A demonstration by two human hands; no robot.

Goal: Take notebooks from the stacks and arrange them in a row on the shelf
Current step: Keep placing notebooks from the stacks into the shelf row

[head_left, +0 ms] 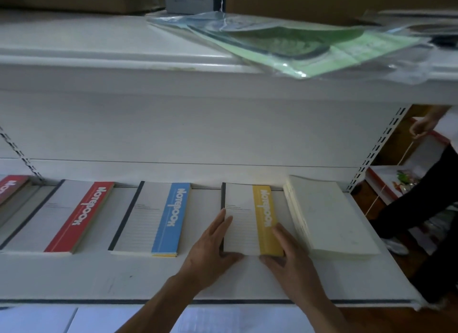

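A yellow-banded notebook [247, 221] lies flat on the white shelf [124, 278], fourth in a row. To its left lie a blue-banded notebook stack [158, 218], a red-banded one [67, 216] and another red one [10, 186] at the far left edge. My left hand [213, 246] touches the yellow notebook's left edge with straight fingers, its thumb at the near edge. My right hand [285, 253] rests against the right edge in the same way, its thumb at the near corner. A thick cream stack of notebooks [329, 216] sits just right of it.
The upper shelf [99, 67] carries plastic-wrapped green sheets [297, 47] that overhang its front lip, with cardboard boxes behind. Another person [421, 196] stands at the right end of the shelving. A slotted upright [379, 146] marks the shelf's right end.
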